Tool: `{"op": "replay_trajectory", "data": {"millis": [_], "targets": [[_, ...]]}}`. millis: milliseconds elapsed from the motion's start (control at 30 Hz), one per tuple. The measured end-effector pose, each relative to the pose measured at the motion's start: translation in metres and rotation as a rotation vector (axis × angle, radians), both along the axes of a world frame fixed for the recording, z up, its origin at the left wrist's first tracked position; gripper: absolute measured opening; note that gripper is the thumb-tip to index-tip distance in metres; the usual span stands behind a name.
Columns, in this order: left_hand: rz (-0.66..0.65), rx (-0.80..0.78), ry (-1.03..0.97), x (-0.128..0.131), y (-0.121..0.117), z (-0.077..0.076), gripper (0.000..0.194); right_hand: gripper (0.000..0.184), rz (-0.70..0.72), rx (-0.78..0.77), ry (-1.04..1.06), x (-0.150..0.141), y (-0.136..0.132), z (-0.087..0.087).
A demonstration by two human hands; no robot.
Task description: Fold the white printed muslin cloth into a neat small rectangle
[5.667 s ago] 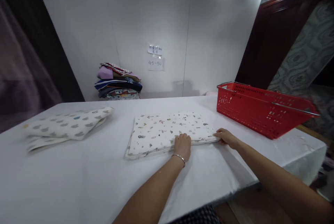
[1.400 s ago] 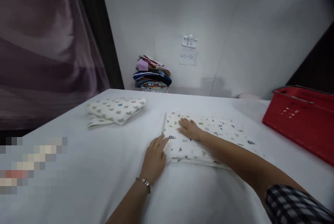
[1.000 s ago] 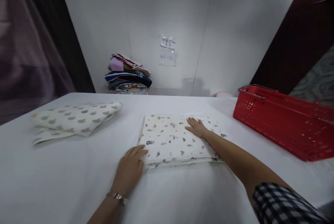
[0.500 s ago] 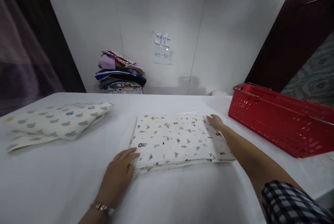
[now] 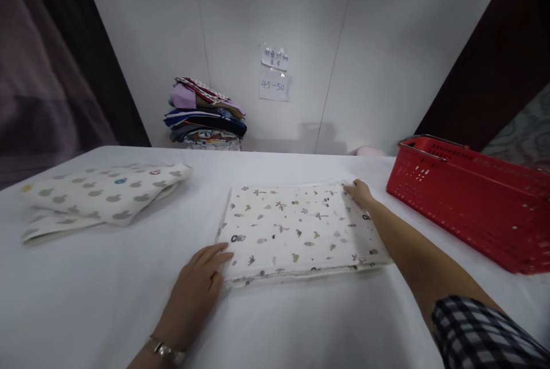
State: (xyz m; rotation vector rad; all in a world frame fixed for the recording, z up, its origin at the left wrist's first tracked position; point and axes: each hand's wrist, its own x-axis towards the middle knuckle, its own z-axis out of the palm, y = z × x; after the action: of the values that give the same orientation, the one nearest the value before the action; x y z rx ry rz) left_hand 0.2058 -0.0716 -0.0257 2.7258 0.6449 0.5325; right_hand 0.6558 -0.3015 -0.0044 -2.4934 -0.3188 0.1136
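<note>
A folded white cloth [image 5: 286, 231] with small palm, flamingo and plant prints lies flat in front of me, its layers showing along the near edge. My left hand [image 5: 195, 283], with a bracelet at the wrist, rests at the cloth's left edge near the front corner. Its fingers are stretched out over the edge. Across the cloth, my right hand [image 5: 360, 192] has its fingers bent and closed on the far right corner, and the forearm passes over the right edge. The right thumb is hard to make out.
A white-covered table [image 5: 141, 294] bears everything. To the left lies a loosely folded cream cloth [image 5: 98, 194] with grey apple-like prints. A red basket [image 5: 468, 203] stands at the right. Behind the table is a pile of folded fabrics [image 5: 206, 117]; paper signs [image 5: 275, 74] hang on the wall.
My right hand has slid across the cloth from its upper surface to the far right corner. My left hand has moved to the left edge from the near edge. The cloth lies flat throughout.
</note>
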Motion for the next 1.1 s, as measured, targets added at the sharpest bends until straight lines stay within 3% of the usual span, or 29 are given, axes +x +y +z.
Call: {"op": "replay_trajectory", "data": {"millis": [200, 433, 633, 867, 1100], "targets": [[-0.017, -0.004, -0.015, -0.001, 0.000, 0.001, 0.041, 0.054, -0.028, -0.123, -0.028, 0.003, 0.003, -0.011], [-0.014, -0.018, -0.020, 0.000, -0.001, 0.001, 0.041, 0.081, -0.012, -0.146, 0.080, 0.001, -0.015, 0.003], [-0.014, -0.044, -0.018, 0.001, -0.004, 0.005, 0.042, 0.079, -0.004, -0.089, 0.296, -0.036, -0.058, 0.015], [-0.021, -0.024, 0.016, 0.004, -0.003, 0.006, 0.042, 0.077, 0.080, 0.071, 0.518, -0.084, -0.114, 0.015], [-0.010, -0.047, 0.039, 0.006, -0.002, 0.004, 0.043, 0.073, 0.101, 0.220, 0.649, -0.118, -0.139, 0.020]]}}
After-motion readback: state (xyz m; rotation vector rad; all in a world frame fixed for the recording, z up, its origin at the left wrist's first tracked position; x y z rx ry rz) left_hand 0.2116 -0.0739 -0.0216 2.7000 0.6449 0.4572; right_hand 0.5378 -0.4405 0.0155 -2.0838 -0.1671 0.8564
